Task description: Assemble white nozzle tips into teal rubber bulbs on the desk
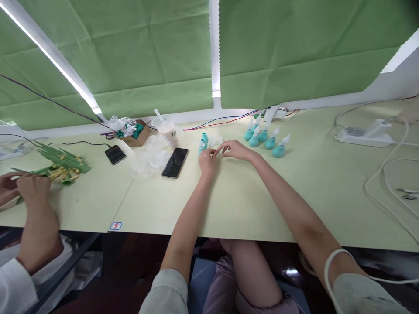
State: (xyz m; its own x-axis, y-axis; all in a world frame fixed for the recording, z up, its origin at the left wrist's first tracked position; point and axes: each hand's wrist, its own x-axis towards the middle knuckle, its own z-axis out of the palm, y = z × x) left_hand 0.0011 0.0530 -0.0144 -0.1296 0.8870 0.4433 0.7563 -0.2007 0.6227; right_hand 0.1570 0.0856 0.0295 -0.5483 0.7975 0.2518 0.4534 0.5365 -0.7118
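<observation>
My left hand (207, 159) and my right hand (236, 149) meet at the middle of the pale green table (248, 205), fingertips pinched together over something too small to make out. Just behind my left hand stand two or three small teal bottles (203, 143), with small clear caps (216, 141) beside them. Farther right is a group of several teal bulbs with white pointed tips (266, 137), apart from both hands.
A black phone (175, 162) lies left of my left hand, next to crumpled clear plastic (149, 158) and a lidded drink cup (168, 130). A brown box (135, 133), a small black device (115, 154), a white power strip (365, 136) with cables. Another person's hands (22, 185) handle green strips (62, 165) at left.
</observation>
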